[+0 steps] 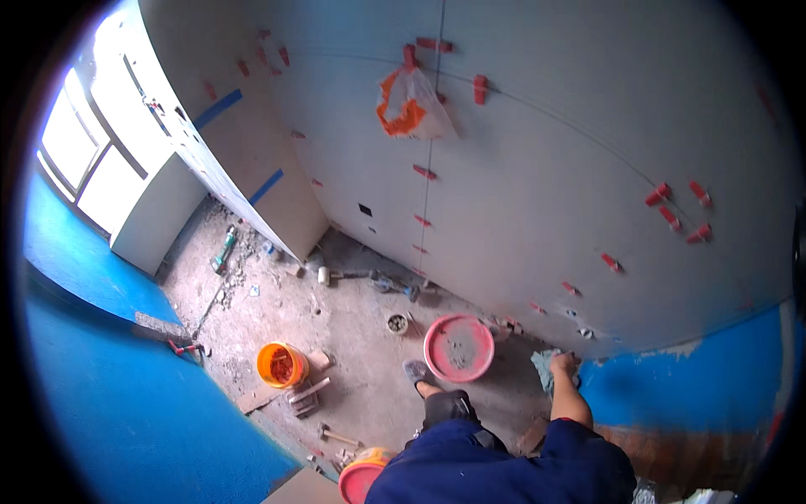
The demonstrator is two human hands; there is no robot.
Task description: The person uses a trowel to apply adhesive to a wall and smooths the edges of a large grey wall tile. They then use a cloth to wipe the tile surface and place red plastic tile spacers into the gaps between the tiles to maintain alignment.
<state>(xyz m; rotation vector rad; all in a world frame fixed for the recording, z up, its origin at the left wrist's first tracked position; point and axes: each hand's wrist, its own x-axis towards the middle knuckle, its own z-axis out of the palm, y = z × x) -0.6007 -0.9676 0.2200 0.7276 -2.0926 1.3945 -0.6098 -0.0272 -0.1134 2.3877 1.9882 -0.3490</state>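
My right hand is closed on a crumpled grey-green cloth, low by the wall at the upper edge of the blue lower band. A round pink tub top, grey in its middle, sits on the floor left of that hand. My foot in a grey slipper is beside it. My left hand is out of view.
A tiled wall carries red clips and a hanging bag. On the dusty floor lie an orange bucket, small tub, white-headed mallet, green power tool and rubble. A window stands left.
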